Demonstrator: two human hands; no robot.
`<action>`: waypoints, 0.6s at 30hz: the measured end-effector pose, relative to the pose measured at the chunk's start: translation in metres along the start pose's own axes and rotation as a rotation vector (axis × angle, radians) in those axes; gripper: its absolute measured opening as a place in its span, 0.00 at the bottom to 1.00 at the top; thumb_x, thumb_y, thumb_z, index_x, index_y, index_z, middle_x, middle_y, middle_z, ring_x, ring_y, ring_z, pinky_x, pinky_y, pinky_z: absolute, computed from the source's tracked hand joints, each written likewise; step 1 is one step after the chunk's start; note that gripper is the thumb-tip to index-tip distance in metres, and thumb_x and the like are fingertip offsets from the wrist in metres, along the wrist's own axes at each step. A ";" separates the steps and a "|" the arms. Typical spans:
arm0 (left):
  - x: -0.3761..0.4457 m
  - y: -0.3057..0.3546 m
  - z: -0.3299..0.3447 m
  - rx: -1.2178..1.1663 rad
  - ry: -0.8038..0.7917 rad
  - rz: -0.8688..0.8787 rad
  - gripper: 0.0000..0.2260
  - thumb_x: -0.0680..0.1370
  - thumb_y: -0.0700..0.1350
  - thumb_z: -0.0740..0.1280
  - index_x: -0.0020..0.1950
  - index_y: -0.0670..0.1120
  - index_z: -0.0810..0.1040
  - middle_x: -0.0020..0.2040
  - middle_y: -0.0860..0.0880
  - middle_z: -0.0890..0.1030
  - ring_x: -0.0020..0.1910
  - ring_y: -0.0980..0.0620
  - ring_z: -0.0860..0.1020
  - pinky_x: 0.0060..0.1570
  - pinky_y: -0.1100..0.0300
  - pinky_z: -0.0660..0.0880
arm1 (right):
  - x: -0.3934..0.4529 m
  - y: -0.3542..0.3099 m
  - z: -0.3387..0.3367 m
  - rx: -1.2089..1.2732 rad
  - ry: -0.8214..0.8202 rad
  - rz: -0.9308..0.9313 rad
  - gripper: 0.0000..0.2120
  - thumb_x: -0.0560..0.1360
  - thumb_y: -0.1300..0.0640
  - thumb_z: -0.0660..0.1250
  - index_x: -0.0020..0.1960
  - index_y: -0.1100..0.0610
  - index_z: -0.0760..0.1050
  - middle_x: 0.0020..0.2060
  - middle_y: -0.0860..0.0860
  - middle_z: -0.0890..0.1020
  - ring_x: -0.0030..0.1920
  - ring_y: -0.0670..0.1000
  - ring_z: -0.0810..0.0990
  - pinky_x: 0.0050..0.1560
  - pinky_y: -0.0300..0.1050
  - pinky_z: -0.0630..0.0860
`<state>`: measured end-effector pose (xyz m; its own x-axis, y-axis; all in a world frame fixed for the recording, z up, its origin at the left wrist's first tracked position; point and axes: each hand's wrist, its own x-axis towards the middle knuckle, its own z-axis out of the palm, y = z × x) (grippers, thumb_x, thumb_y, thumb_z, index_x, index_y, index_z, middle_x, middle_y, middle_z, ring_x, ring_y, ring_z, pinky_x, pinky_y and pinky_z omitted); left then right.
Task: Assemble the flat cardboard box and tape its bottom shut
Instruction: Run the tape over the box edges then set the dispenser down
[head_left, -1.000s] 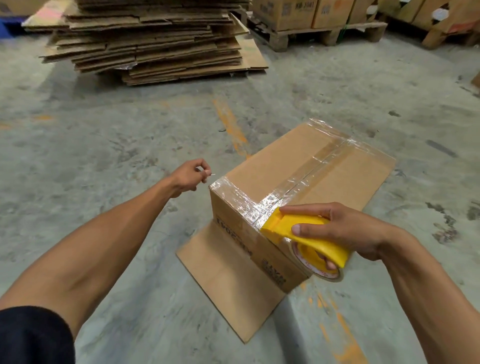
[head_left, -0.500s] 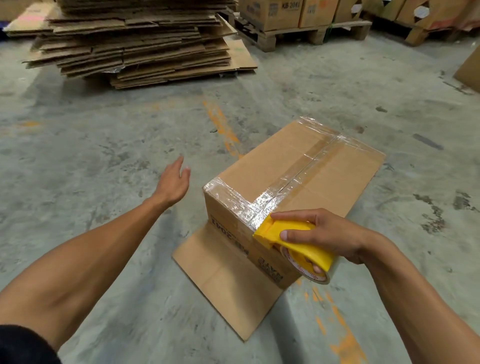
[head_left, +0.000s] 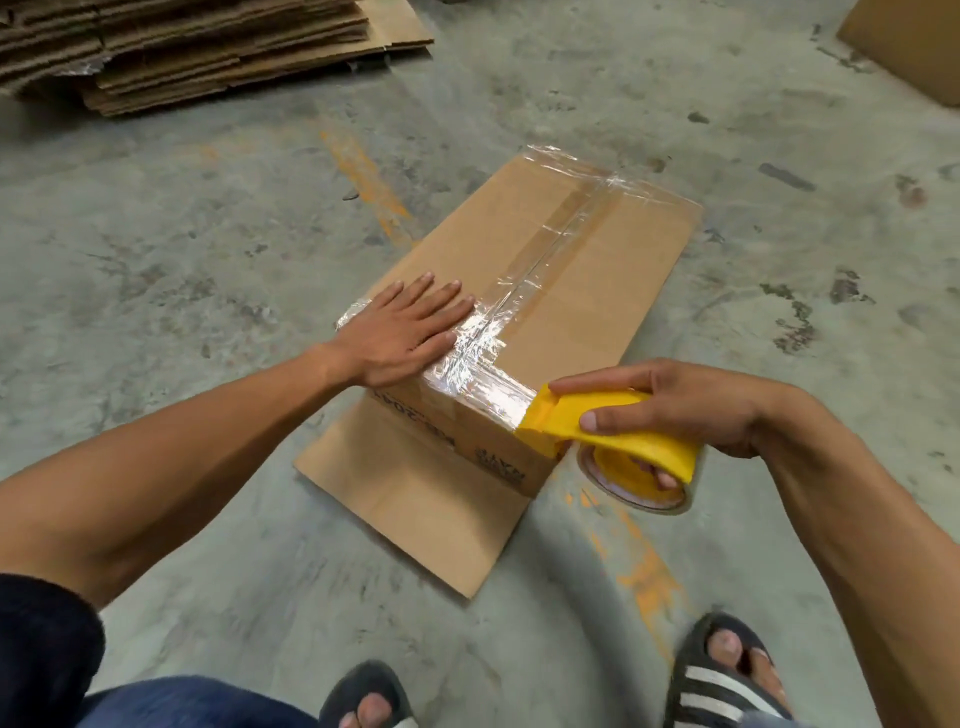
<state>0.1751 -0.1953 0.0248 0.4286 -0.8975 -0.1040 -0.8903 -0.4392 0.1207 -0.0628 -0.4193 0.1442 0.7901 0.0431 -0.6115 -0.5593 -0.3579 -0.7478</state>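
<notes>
The cardboard box (head_left: 587, 291) stands upside down on the concrete floor, its upward face sealed by clear tape (head_left: 550, 254) along the centre seam and across both short edges. One unfolded flap (head_left: 415, 499) lies flat on the floor at the near end. My left hand (head_left: 405, 327) rests flat, fingers spread, on the near left corner of the box top, over the tape. My right hand (head_left: 691, 410) grips the yellow tape dispenser (head_left: 608, 436), whose front edge touches the near right corner of the box, with tape stretched to it.
A stack of flattened cardboard boxes (head_left: 182, 47) lies at the far left. Another carton's corner (head_left: 909, 47) shows at the far right. My sandalled feet (head_left: 727, 675) stand on the floor close to the near flap. Orange paint marks (head_left: 363, 176) streak the floor.
My left hand moved from the air left of the box onto the box top and now presses flat on it. The dispenser stays at the near corner. The view tilted down.
</notes>
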 end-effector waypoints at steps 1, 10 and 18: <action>0.000 0.000 0.001 0.004 0.009 0.006 0.26 0.81 0.64 0.38 0.78 0.61 0.39 0.80 0.55 0.41 0.78 0.52 0.36 0.76 0.52 0.38 | -0.011 0.009 -0.005 0.057 -0.028 0.040 0.20 0.74 0.54 0.71 0.64 0.41 0.78 0.48 0.54 0.85 0.27 0.51 0.79 0.26 0.39 0.78; -0.002 0.000 -0.004 0.002 0.029 -0.012 0.28 0.78 0.66 0.36 0.78 0.63 0.40 0.80 0.57 0.42 0.78 0.51 0.39 0.76 0.49 0.42 | -0.041 0.058 -0.018 0.246 -0.029 0.151 0.21 0.71 0.54 0.72 0.63 0.41 0.79 0.42 0.57 0.83 0.29 0.53 0.76 0.25 0.44 0.78; 0.007 0.034 -0.015 0.010 -0.063 -0.129 0.40 0.73 0.72 0.40 0.80 0.52 0.44 0.81 0.48 0.44 0.79 0.44 0.42 0.75 0.41 0.42 | -0.032 0.053 -0.016 0.223 -0.039 0.172 0.20 0.71 0.56 0.73 0.62 0.43 0.81 0.42 0.59 0.82 0.25 0.51 0.77 0.24 0.43 0.78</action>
<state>0.1506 -0.2175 0.0432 0.5297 -0.8290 -0.1796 -0.8299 -0.5502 0.0924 -0.1133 -0.4543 0.1282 0.6711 0.0374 -0.7404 -0.7289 -0.1492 -0.6682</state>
